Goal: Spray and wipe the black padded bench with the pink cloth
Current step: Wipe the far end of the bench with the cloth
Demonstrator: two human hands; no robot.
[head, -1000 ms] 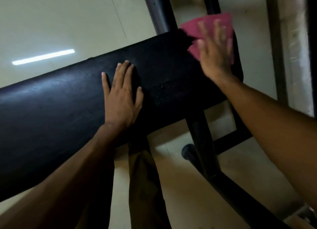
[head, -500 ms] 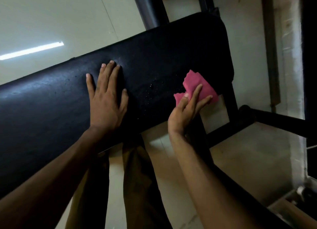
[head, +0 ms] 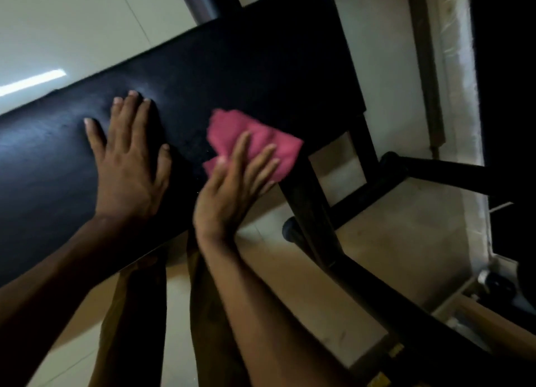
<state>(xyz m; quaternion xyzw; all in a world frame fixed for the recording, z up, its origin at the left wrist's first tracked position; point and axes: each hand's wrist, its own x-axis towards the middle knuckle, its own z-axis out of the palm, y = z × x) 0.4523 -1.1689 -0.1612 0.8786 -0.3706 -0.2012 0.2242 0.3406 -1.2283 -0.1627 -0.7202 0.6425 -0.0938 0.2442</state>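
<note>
Head view: both hands flat, left hand (head: 127, 166) on bench (head: 261, 76), right hand (head: 232, 189) on pink cloth (head: 255, 143) near front edge

Below me the floor (head: 406, 256) is pale tile, and off to my upper left a bright strip of reflected light (head: 32, 83) lies across it. My trouser legs (head: 203, 314) show brown beneath my arms. A dark metal frame (head: 307, 189) runs down and to my right, with a black crossbar (head: 446, 175) branching off toward the wall. A grey post (head: 200, 4) rises at the top. Along my right runs a whitish wall edge (head: 461, 96), and something small and yellow (head: 396, 350) sits near the bottom, too blurred to identify.
</note>
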